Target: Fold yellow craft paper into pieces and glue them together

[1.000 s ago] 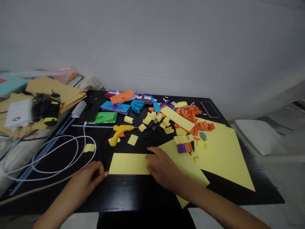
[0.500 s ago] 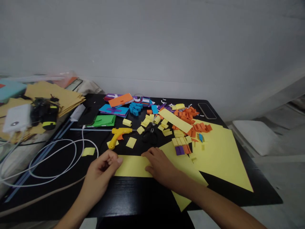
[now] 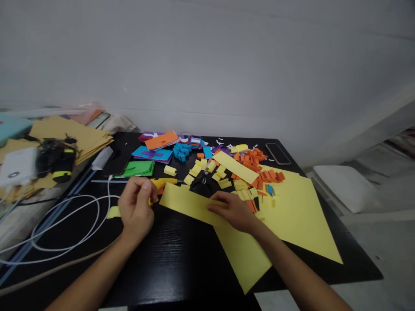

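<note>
A long yellow paper strip [image 3: 188, 203] is raised at a slant above the black table, its right end pinched in my right hand [image 3: 233, 211]. Away from the strip's left end, my left hand [image 3: 138, 207] is curled with thumb and fingers together. Whether anything sits in that pinch is hidden. Just behind it lies a yellow glue gun [image 3: 164, 182], partly covered by the hand and the strip. Black scissors [image 3: 202, 185] rest beyond the strip. A yellow sheet [image 3: 243, 255] lies under my right hand.
Small folded yellow pieces [image 3: 194, 168] and orange pieces [image 3: 270, 176] are scattered behind the hands. A larger yellow sheet [image 3: 304, 216] covers the right side, near a phone [image 3: 278, 153]. White cables [image 3: 94, 233] loop at left. Green folded paper [image 3: 138, 168] lies farther back.
The strip has come up off the table and tilted, moving away from me with my right hand. My left hand has let go of its left end and moved left and up, beside the glue gun.
</note>
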The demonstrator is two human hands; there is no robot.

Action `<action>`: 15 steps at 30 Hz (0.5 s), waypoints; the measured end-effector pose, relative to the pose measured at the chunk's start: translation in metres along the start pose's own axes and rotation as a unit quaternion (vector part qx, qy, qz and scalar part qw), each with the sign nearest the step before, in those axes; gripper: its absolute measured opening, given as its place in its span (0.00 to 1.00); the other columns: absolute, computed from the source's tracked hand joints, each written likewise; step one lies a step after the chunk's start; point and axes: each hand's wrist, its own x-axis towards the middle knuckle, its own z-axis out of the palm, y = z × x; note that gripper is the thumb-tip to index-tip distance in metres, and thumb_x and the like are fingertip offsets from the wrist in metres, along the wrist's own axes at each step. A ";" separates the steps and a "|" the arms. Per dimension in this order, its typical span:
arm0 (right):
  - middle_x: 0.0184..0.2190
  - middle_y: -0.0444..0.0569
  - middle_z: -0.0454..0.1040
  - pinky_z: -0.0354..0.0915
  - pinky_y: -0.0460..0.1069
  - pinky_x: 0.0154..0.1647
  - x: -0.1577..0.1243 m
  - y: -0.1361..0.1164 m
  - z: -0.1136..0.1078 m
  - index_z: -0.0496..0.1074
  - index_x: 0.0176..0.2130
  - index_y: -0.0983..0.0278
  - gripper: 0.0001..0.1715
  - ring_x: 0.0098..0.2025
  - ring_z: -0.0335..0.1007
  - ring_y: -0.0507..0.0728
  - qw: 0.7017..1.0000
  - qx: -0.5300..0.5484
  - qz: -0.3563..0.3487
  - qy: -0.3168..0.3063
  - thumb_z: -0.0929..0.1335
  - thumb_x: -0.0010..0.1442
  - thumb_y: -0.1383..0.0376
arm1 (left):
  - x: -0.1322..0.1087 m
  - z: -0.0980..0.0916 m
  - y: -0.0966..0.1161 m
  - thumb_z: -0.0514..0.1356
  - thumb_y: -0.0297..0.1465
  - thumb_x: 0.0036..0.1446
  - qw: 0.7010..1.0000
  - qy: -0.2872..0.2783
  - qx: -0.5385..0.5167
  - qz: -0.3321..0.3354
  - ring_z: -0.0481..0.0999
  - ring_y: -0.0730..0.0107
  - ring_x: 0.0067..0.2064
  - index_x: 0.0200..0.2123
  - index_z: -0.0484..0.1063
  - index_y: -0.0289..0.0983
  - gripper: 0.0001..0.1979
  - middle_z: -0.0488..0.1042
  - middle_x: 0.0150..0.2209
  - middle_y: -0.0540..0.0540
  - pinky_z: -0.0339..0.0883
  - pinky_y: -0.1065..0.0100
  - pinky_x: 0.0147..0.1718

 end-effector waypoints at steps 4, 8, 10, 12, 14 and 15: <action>0.35 0.45 0.78 0.66 0.48 0.38 0.001 0.018 -0.008 0.76 0.37 0.65 0.17 0.37 0.74 0.55 0.979 0.177 0.061 -0.079 0.77 0.57 0.55 | -0.017 -0.006 -0.017 0.52 0.37 0.70 0.984 -0.147 0.095 0.026 0.62 0.69 0.23 0.22 0.63 0.40 0.21 0.62 0.21 0.52 0.55 0.65 0.26; 0.33 0.43 0.78 0.67 0.45 0.34 0.000 0.033 -0.008 0.74 0.37 0.65 0.24 0.32 0.74 0.52 0.924 0.331 0.118 -0.152 0.81 0.49 0.55 | -0.024 -0.014 -0.027 0.50 0.39 0.71 0.981 -0.160 0.087 0.064 0.62 0.67 0.24 0.23 0.64 0.40 0.22 0.63 0.22 0.50 0.56 0.63 0.27; 0.31 0.42 0.77 0.67 0.45 0.31 0.000 0.036 -0.007 0.72 0.36 0.65 0.26 0.29 0.74 0.51 0.895 0.397 0.133 -0.153 0.83 0.45 0.56 | -0.023 -0.015 -0.030 0.50 0.40 0.71 0.986 -0.140 0.072 0.047 0.63 0.66 0.26 0.24 0.65 0.40 0.22 0.64 0.23 0.50 0.57 0.63 0.29; 0.30 0.42 0.77 0.67 0.44 0.30 -0.001 0.038 -0.005 0.72 0.36 0.65 0.27 0.28 0.75 0.50 0.870 0.446 0.144 -0.152 0.84 0.43 0.58 | -0.021 -0.013 -0.033 0.50 0.42 0.70 0.987 -0.144 0.072 0.015 0.65 0.65 0.28 0.26 0.67 0.40 0.21 0.66 0.25 0.49 0.58 0.63 0.30; 0.30 0.42 0.78 0.68 0.43 0.29 0.000 0.039 -0.002 0.72 0.36 0.65 0.27 0.28 0.75 0.50 0.857 0.466 0.152 -0.156 0.84 0.42 0.60 | -0.021 -0.010 -0.037 0.51 0.44 0.69 0.985 -0.162 0.062 -0.016 0.67 0.64 0.31 0.30 0.70 0.39 0.20 0.69 0.27 0.48 0.60 0.64 0.32; 0.30 0.42 0.78 0.68 0.43 0.29 0.000 0.039 0.000 0.72 0.36 0.65 0.27 0.28 0.76 0.50 0.853 0.471 0.156 -0.158 0.84 0.42 0.60 | -0.021 -0.009 -0.039 0.51 0.45 0.69 0.984 -0.168 0.051 -0.027 0.69 0.63 0.32 0.31 0.72 0.39 0.20 0.71 0.29 0.48 0.61 0.64 0.33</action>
